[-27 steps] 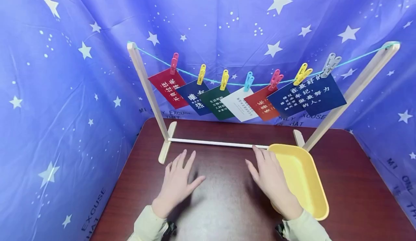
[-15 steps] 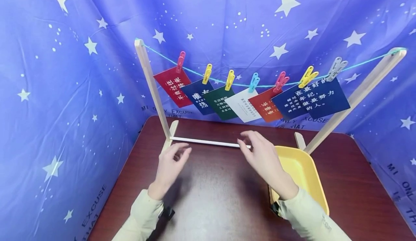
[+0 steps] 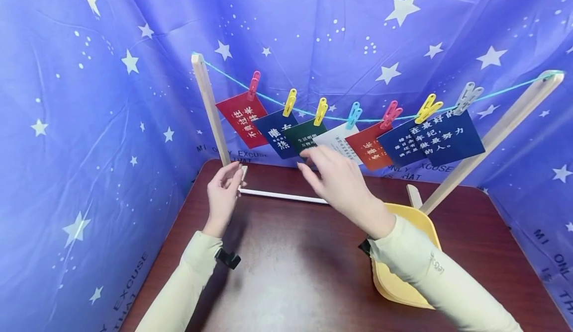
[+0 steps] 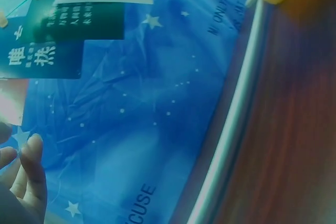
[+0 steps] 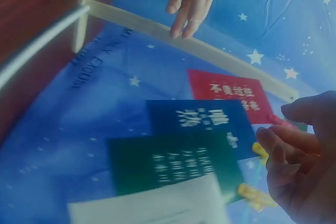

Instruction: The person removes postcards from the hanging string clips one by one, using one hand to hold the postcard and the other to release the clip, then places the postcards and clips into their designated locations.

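Observation:
Several printed cards hang by clothespins from a teal string between two wooden posts. Leftmost is a red card (image 3: 241,119) under a red clothespin (image 3: 253,85); beside it hang a blue card (image 3: 276,133) and a green card (image 3: 301,135), each under a yellow clothespin (image 3: 320,112). A white card (image 3: 337,140) follows under a light blue clothespin (image 3: 353,115). My left hand (image 3: 224,188) is raised below the red card, fingers loosely bent, holding nothing. In front of the green and white cards hovers my right hand (image 3: 337,180), its fingers loosely bent around nothing; in the head view it hides their lower parts.
Farther right hang an orange-red card (image 3: 370,148) and two overlapping dark blue cards (image 3: 456,135). A yellow basin (image 3: 403,292) stands on the table under my right forearm. The rack's white crossbar (image 3: 286,196) runs low across the back.
Both hands have risen from over the table toward the hanging cards, the right one also moving left. Their fingers have gone from spread to bent. The head view has shifted slightly.

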Demonstrator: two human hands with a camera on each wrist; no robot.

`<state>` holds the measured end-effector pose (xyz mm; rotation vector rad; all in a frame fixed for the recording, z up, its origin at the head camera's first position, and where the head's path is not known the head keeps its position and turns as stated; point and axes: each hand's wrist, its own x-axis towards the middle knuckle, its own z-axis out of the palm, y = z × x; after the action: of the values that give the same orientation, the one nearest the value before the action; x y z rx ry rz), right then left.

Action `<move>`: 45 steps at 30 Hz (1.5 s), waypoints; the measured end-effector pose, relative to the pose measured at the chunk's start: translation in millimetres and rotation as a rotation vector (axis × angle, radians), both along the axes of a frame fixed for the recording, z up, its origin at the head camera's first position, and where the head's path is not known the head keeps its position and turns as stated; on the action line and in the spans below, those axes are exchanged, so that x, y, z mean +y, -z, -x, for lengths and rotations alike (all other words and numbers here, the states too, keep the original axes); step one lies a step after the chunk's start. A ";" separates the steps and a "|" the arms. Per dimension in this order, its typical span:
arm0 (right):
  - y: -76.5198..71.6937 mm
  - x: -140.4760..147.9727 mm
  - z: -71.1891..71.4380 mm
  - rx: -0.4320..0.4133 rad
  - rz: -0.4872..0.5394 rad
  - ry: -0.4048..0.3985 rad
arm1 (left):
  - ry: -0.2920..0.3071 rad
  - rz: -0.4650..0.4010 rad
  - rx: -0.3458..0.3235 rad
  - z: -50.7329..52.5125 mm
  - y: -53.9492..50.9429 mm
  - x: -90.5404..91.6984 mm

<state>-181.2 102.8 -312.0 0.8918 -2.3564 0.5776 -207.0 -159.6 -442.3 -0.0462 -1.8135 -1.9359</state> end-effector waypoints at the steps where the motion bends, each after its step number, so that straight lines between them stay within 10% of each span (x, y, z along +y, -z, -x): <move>1: -6.2 -3.2 1.5 0.005 -0.015 -0.013 | 0.001 -0.015 0.004 3.3 -2.2 -0.9; 12: -91.7 -26.7 41.1 -0.105 -0.173 -0.169 | 0.026 -0.106 0.052 33.8 -28.2 0.8; 20: -131.4 -38.3 79.3 -0.108 -0.206 -0.112 | 0.060 -0.175 0.059 43.2 -33.3 3.3; 32: -138.7 -65.3 117.9 -0.388 -0.140 -0.123 | 0.084 -0.141 0.066 53.8 -40.4 1.7; 45: -130.3 -72.5 125.1 -0.425 -0.051 -0.111 | 0.050 -0.127 0.096 56.7 -51.0 1.5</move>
<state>-306.3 30.3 -181.7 1.0084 -2.7193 0.8238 -263.7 -158.1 -391.3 -0.1413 -1.6391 -2.0437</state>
